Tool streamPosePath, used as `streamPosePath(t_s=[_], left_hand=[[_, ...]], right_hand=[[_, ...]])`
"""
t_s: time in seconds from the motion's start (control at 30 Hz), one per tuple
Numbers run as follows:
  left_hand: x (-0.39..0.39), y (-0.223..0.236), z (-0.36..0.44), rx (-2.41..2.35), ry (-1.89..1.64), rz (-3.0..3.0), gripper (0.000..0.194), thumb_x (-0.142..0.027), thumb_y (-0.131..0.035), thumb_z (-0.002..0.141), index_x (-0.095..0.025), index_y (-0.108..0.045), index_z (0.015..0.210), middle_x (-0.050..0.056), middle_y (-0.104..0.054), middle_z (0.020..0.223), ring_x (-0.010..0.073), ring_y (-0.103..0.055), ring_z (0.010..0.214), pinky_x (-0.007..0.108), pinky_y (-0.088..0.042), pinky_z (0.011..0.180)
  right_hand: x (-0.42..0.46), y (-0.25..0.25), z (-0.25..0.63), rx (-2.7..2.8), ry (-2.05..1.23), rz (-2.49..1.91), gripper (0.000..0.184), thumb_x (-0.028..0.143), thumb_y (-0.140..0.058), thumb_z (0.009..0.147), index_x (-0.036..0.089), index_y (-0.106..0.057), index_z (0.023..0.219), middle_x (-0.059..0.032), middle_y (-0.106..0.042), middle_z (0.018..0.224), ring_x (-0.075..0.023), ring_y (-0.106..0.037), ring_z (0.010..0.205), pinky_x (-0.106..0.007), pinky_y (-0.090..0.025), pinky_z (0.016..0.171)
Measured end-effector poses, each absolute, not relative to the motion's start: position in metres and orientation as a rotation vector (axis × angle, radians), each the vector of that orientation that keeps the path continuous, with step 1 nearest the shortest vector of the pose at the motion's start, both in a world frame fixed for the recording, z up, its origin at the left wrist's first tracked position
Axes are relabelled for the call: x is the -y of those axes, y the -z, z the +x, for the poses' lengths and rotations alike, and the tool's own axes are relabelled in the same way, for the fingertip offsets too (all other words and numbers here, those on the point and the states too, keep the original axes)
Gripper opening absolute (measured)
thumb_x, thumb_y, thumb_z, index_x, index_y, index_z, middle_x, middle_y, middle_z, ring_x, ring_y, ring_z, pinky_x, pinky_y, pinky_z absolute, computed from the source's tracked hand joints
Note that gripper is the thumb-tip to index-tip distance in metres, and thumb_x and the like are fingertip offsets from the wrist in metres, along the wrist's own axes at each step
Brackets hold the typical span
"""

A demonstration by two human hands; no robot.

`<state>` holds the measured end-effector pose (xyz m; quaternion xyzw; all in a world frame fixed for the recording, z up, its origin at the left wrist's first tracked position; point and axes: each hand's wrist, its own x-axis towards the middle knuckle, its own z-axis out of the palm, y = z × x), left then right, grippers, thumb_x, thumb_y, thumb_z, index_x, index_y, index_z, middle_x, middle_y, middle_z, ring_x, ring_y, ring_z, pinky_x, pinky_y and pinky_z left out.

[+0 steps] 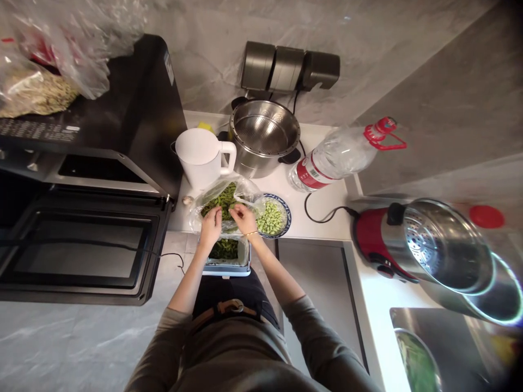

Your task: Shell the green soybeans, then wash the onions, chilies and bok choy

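A clear plastic bag [249, 189] of green bean pods [224, 197], which look like edamame, lies open on the counter in front of me. Both hands are over the bag's near side, a short gap between them. My left hand [211, 225] is closed in a pinch; what it holds is too small to make out. The fingertips of my right hand [245, 220] pinch what looks like a green pod. Shelled green beans [271, 216] fill a blue-rimmed plate [288, 219] just right of that hand. Below my wrists, a lined bin [244, 253] contains dark green pods or shells.
A white jug [198, 155] and a steel steamer pot [263, 136] stand behind the bag. A large water bottle [330, 160] is at right, beyond it a red electric cooker [373, 234]. An oven's open door [81, 247] juts out at left. A sink [445, 343] is at lower right.
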<state>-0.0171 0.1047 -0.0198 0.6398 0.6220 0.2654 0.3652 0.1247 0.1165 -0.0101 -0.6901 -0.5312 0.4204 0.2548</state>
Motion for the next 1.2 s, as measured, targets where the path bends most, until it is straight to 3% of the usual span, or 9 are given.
streamPosePath(t_s=[0.17,0.27,0.5,0.63,0.73,0.87,0.97,1.03,1.2], left_hand=[[-0.063,0.006,-0.015,-1.517,-0.461,1.915,0.021,-0.029,-0.045,0.095,-0.017,-0.059,0.104,0.010,-0.068,0.095,0.0210,-0.065,0.091,0.031,-0.051,0.081],[-0.042,0.007,-0.015,-1.470,-0.427,2.062,0.019,-0.023,-0.042,0.096,-0.018,-0.060,0.095,0.008,-0.066,0.083,0.0192,-0.065,0.081,0.028,-0.050,0.072],[-0.019,0.009,-0.019,-1.354,-0.500,2.295,0.021,-0.024,-0.044,0.095,-0.017,-0.062,0.086,0.006,-0.066,0.080,0.0187,-0.062,0.078,0.029,-0.049,0.071],[-0.012,0.010,-0.021,-1.356,-0.417,2.370,0.030,-0.025,-0.040,0.097,-0.017,-0.061,0.077,0.007,-0.064,0.076,0.0192,-0.060,0.078,0.030,-0.048,0.071],[-0.006,0.014,-0.020,-1.377,-0.337,2.338,0.030,-0.025,-0.041,0.097,-0.017,-0.062,0.077,0.008,-0.064,0.076,0.0197,-0.061,0.079,0.030,-0.048,0.072],[-0.001,0.024,-0.020,-1.363,-0.256,2.183,0.025,-0.020,-0.043,0.095,-0.016,-0.064,0.081,0.009,-0.067,0.080,0.0195,-0.063,0.080,0.030,-0.050,0.071],[0.000,0.029,-0.021,-1.317,-0.265,2.033,0.024,-0.018,-0.044,0.093,-0.016,-0.065,0.082,0.009,-0.068,0.083,0.0183,-0.064,0.079,0.030,-0.051,0.074],[0.000,0.027,-0.023,-1.279,-0.280,1.969,0.023,-0.018,-0.044,0.093,-0.017,-0.065,0.084,0.009,-0.069,0.085,0.0183,-0.065,0.080,0.030,-0.051,0.076],[-0.002,0.015,-0.029,-1.255,-0.224,1.917,0.025,-0.022,-0.041,0.094,-0.018,-0.064,0.083,0.007,-0.069,0.085,0.0181,-0.065,0.079,0.029,-0.049,0.076]], right_hand=[[-0.064,0.007,0.118,0.631,-1.493,-1.571,0.033,0.047,-0.072,0.067,0.020,-0.060,0.081,0.0021,-0.063,0.070,-0.0122,-0.062,0.063,-0.024,-0.054,0.061],[-0.041,0.005,0.117,0.391,-1.581,-1.543,0.039,0.050,-0.078,0.058,0.018,-0.062,0.074,0.0033,-0.060,0.063,-0.0079,-0.054,0.053,-0.020,-0.048,0.051],[-0.015,0.015,0.110,0.073,-1.616,-1.508,0.043,0.047,-0.085,0.043,0.017,-0.057,0.055,0.0051,-0.052,0.049,-0.0032,-0.038,0.042,-0.018,-0.031,0.039],[-0.006,0.022,0.107,0.095,-1.737,-1.611,0.054,0.063,-0.077,0.051,0.018,-0.048,0.048,0.0049,-0.045,0.042,-0.0032,-0.032,0.035,-0.019,-0.018,0.034],[0.000,0.029,0.107,0.183,-1.817,-1.584,0.054,0.066,-0.074,0.054,0.018,-0.048,0.051,0.0064,-0.040,0.041,-0.0033,-0.028,0.035,-0.020,-0.017,0.035],[0.007,0.035,0.107,0.428,-1.676,-1.592,0.046,0.064,-0.065,0.068,0.019,-0.058,0.067,0.0055,-0.043,0.046,-0.0080,-0.036,0.041,-0.023,-0.030,0.042],[0.010,0.036,0.108,0.837,-1.430,-1.627,0.037,0.057,-0.058,0.078,0.020,-0.062,0.075,-0.0026,-0.061,0.068,-0.0146,-0.055,0.065,-0.028,-0.045,0.064],[0.010,0.036,0.109,1.044,-1.363,-1.614,0.034,0.053,-0.054,0.082,0.020,-0.063,0.078,-0.0051,-0.066,0.080,-0.0168,-0.058,0.077,-0.029,-0.045,0.074],[0.008,0.047,0.115,1.147,-1.404,-1.639,0.045,0.059,-0.054,0.080,0.019,-0.053,0.058,0.0014,-0.049,0.056,-0.0114,-0.044,0.056,-0.025,-0.035,0.055]])
